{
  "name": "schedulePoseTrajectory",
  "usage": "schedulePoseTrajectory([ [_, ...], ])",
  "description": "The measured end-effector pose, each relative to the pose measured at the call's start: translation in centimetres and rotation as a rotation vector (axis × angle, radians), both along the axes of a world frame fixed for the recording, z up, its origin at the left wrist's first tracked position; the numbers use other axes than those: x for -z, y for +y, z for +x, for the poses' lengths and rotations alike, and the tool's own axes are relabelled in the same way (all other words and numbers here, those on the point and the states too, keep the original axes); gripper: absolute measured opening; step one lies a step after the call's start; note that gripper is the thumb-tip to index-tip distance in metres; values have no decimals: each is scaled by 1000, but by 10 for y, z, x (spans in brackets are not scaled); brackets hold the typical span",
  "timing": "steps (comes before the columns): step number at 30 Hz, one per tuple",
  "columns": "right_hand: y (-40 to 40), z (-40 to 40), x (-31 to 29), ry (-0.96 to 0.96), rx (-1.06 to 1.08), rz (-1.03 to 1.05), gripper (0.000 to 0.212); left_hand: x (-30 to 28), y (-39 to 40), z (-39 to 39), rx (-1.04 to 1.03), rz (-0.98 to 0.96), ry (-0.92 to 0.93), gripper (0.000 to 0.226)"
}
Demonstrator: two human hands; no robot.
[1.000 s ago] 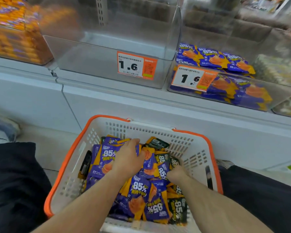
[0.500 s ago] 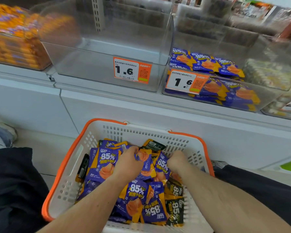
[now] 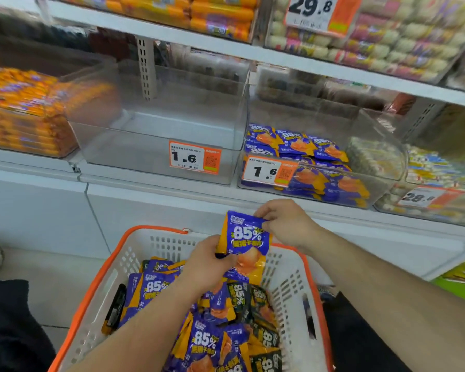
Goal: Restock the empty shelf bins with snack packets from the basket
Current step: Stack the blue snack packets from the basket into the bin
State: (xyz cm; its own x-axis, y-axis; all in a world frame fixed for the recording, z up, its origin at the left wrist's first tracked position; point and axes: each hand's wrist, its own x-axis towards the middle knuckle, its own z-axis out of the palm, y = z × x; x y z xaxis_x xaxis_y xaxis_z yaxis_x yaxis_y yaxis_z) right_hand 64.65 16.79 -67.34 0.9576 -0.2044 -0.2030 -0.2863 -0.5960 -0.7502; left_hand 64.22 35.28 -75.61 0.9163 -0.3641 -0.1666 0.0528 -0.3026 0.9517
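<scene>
My right hand [image 3: 286, 222] pinches the top corner of a purple packet [image 3: 246, 244], thumb and forefinger pressed together on it. My left hand [image 3: 206, 263] grips the same packet's lower left edge, fingers curled round it. Packet upright, held above the basket [image 3: 91, 299]; loose packets [image 3: 207, 342] lie below my hands. Empty bin [image 3: 156, 124] sits above and to the left, well apart.

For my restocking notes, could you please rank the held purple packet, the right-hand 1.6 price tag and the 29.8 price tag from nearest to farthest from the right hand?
1. Held purple packet: pinched by the right hand.
2. Right-hand 1.6 price tag: just above, on the bin front.
3. 29.8 price tag: top shelf, far above.
</scene>
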Motion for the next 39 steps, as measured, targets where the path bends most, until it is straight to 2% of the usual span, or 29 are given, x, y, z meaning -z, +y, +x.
schedulePoseTrajectory([
  [5, 10, -14, -18, -437, 191, -3, 32, -35, -2, 2, -164, -197, -61, 26],
  [11, 27, -33, -28, -418, 161, 259, 37, -89, -21, 10, -203, -393, -118, 20],
  [14, 19, -20, -44, -517, 230, 314, 46, -110, -35, 23, -161, -319, -257, 15],
  [16, 4, -5, -63, -578, 302, 310, 48, -121, -44, 39, -125, -218, -488, 12],
  [18, -16, 11, -89, -617, 386, 276, 45, -133, -52, 60, -176, 41, -814, 44],
  [19, -28, 19, -100, -605, 434, 262, 41, -136, -54, 73, -199, 236, -926, 61],
  [21, -57, 41, -112, -544, 520, 177, 28, -137, -53, 90, -134, 639, -927, 76],
  [22, -71, 53, -113, -513, 548, 124, 23, -132, -51, 96, -76, 774, -877, 77],
  [24, -104, 81, -102, -420, 580, 24, 18, -115, -47, 101, -27, 887, -909, 71],
  [27, -107, 87, -101, -216, 565, -212, 22, -101, -49, 102, -121, 934, -1029, 68],
  [30, -98, 83, -97, -37, 508, -286, 36, -101, -50, 102, -137, 954, -1040, 67],
  [31, -97, 84, -95, 4, 501, -367, 36, -101, -51, 102, -142, 951, -1046, 67],
  [35, -89, 88, -91, 160, 403, -623, 15, -102, -51, 99, -137, 953, -1022, 65],
  [39, -81, 84, -95, 290, 221, -771, 36, -101, -52, 99, -159, 951, -1044, 62],
])
